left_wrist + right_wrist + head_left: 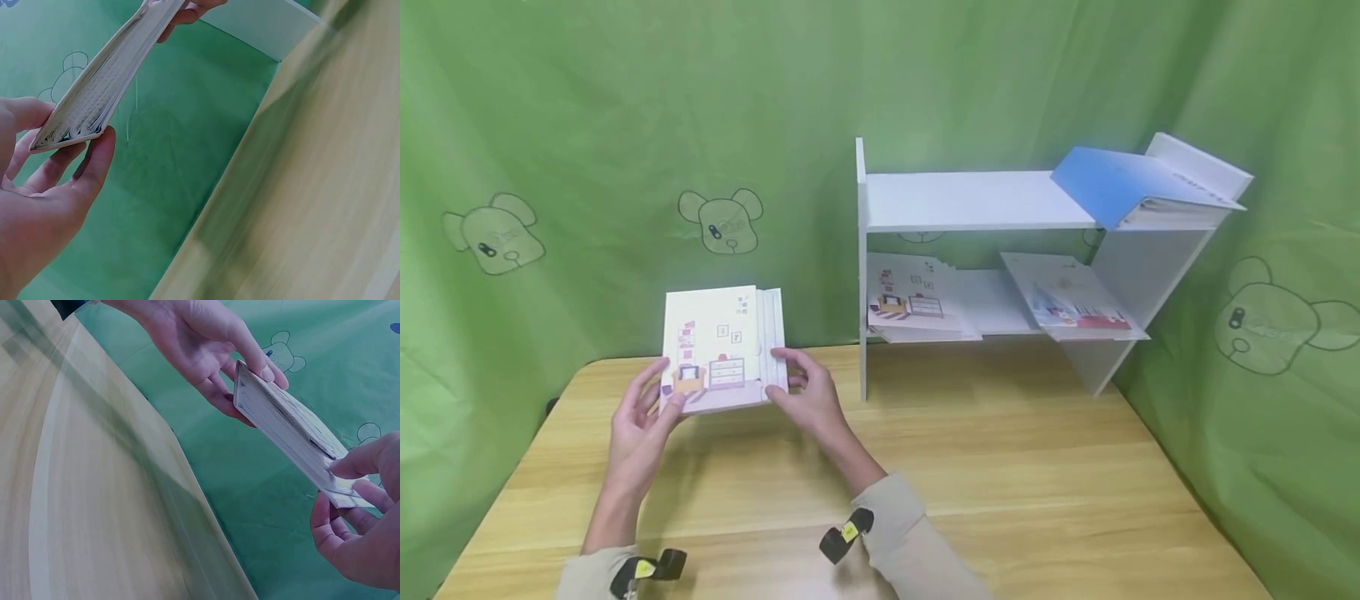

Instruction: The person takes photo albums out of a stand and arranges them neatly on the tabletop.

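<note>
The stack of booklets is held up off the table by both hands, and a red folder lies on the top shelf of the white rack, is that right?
Not quite: the folder on the top shelf of the white rack is blue, as the head view shows. The rest holds: the left hand and right hand hold the stack of booklets up off the table.

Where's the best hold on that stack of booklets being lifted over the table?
Probably by its two short side edges, one from each side. The stack of booklets is thin, wide and tilted up off the table, so its edges are exposed. The left hand and right hand pinch it there now.
</note>
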Available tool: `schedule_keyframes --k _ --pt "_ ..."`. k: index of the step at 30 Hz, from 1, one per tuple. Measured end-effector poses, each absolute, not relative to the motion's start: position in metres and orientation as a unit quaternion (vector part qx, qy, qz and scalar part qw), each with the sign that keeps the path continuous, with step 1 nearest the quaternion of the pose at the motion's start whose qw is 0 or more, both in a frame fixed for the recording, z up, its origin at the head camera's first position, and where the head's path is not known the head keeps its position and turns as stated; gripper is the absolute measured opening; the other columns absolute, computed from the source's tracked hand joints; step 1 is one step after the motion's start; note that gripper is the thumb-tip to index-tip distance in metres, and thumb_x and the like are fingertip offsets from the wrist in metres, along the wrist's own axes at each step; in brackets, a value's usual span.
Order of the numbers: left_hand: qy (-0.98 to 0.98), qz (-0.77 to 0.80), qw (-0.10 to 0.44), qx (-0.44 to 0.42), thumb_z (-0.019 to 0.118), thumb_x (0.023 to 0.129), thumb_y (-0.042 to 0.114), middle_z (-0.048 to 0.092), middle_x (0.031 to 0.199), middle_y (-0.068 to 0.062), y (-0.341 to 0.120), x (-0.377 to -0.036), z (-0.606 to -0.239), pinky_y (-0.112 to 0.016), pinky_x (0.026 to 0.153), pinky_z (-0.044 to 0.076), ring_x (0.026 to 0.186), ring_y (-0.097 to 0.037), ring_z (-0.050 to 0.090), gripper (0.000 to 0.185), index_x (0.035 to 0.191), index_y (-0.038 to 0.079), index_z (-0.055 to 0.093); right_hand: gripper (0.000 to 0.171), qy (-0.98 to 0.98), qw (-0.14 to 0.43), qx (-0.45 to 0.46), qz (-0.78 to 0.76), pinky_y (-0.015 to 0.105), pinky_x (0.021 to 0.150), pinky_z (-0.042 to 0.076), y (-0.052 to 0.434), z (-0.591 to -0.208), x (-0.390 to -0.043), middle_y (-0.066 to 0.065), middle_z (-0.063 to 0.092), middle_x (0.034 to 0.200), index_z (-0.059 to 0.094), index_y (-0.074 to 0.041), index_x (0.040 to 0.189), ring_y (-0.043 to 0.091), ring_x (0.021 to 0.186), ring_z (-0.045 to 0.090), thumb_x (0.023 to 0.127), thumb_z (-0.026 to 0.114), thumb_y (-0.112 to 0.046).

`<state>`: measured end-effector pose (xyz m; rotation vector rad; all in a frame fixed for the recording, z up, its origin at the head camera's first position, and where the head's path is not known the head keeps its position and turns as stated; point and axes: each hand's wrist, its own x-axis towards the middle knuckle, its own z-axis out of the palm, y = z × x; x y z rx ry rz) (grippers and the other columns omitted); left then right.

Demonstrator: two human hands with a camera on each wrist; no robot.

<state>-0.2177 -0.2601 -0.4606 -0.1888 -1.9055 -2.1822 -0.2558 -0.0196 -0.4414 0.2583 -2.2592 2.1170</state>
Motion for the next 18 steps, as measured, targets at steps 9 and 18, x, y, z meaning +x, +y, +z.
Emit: schedule_keyframes --k 9,18 --pt "-0.644 -0.753 0.113 -0.067 0.06 0.101 0.0 0.032 0.156 -0.032 -0.261 -0.225 -0.462 -0.027 0.098 0.053 0.117 -0.013 0.064 0.063 0.158 0.013 0.037 0.056 -0.729 0.027 0.077 0.679 0.026 0.075 0.062 -0.023 -0.445 -0.262 0.008 0.066 0.125 0.065 -0.015 0.134 0.019 0.097 0.067 0.083 0.074 0.008" --pt "-0.631 -0.768 0.1 -0.052 0.059 0.102 0.002 0.023 0.16 -0.034 -0.268 -0.22 -0.47 -0.026 0.1 0.051 0.117 -0.01 0.064 0.065 0.16 0.014 0.033 0.057 -0.736 0.015 0.063 0.674 0.025 0.075 0.062 -0.034 -0.454 -0.261 0.007 0.066 0.129 0.066 -0.017 0.133 0.017 0.097 0.067 0.083 0.075 0.009"
